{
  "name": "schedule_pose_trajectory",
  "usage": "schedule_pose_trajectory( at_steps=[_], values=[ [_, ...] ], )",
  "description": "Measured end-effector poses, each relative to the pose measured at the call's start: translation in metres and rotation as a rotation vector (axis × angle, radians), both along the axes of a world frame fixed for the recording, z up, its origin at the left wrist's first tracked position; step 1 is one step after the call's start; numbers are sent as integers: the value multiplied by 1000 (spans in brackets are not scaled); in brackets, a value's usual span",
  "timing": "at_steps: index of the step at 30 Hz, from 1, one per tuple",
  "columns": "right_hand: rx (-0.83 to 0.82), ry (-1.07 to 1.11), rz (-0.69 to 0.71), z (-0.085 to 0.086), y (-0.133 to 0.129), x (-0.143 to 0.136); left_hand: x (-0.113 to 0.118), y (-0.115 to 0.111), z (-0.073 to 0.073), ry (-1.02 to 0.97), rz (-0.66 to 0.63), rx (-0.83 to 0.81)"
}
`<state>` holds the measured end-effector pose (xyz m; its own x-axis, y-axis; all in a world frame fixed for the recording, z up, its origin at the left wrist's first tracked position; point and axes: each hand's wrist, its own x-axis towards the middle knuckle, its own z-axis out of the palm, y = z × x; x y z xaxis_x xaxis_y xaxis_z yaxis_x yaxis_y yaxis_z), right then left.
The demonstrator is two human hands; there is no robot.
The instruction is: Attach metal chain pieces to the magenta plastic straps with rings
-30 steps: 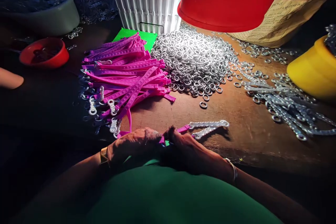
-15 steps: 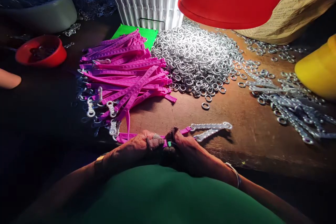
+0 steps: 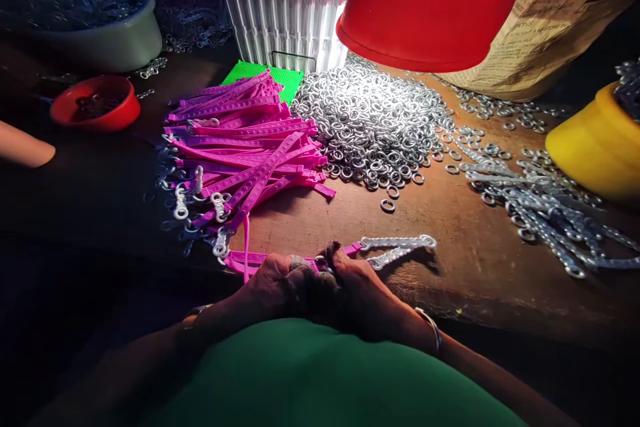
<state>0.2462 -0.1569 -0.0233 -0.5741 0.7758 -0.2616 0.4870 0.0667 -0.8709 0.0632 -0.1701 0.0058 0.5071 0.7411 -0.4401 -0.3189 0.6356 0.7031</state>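
Looks forward and down from head height, over green clothing (image 3: 320, 373), fairly near left hand (image 3: 270, 285) and right hand (image 3: 367, 290), then across the surface (image 3: 295, 223) toward a red lamp (image 3: 430, 13).

Red lampshade (image 3: 427, 17) before paper sack (image 3: 555, 33); red bowl (image 3: 107, 119) near grey tub (image 3: 123, 47).

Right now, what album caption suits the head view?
Left hand and right hand hold a pink strap near heaped rings lit by a red lamp.
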Motion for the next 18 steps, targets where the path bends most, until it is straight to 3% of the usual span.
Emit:
schedule_pose_trajectory(
  at_steps=[2, 8, 18],
  values=[
    [45, 16, 72, 2, 2, 1, -2, 1, -8, 14, -30, -51],
    [-43, -7, 251, 17, 5, -2, -11, 6, -38, 29, -211, -85],
    [29, -119, 431, 24, 27, -8, -16, 21, -45, 114, -282, -2]
  ],
)
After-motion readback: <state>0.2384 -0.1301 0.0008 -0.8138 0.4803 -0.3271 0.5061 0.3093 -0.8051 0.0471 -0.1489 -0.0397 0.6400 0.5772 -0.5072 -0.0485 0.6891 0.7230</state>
